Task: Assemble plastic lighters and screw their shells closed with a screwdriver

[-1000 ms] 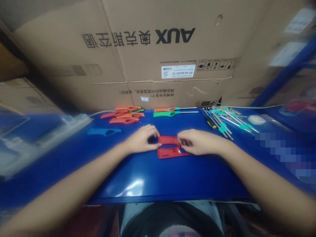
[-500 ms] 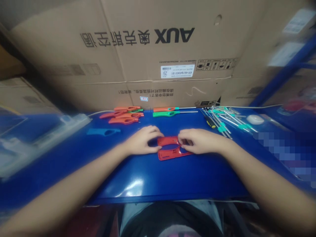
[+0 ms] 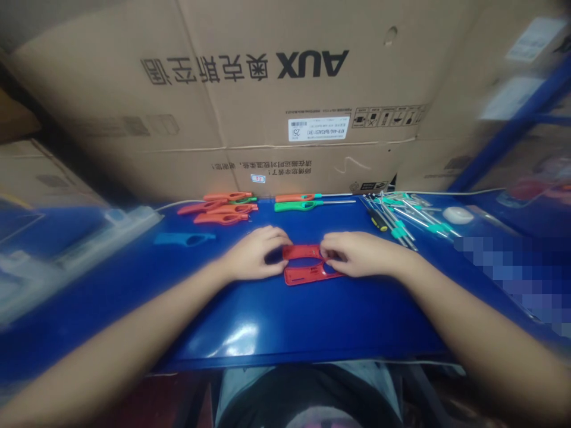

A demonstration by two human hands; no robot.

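Note:
Two red lighter handle halves lie on the blue table in front of me, their hollow inner sides showing. The far half [image 3: 301, 252] has its left end between the thumb and fingers of my left hand [image 3: 259, 254]. My right hand [image 3: 352, 254] is closed, with its fingertips on the right end of the far half and over part of the near half [image 3: 307, 274]. The right ends of both halves are partly hidden under that hand. Any small part between my right fingertips cannot be made out.
Orange and red lighter handles [image 3: 223, 209] lie at the back left, near a blue handle [image 3: 185, 239]. Green [image 3: 294, 205] and orange [image 3: 292, 197] lighters with metal tubes lie behind my hands. Back right are metal tubes [image 3: 401, 220], a screwdriver [image 3: 378, 221] and a cardboard wall [image 3: 250, 131].
The near red half has shifted slightly toward the far one, and the gap between them is narrower. Both hands keep nearly the same place; the whole view has moved a little.

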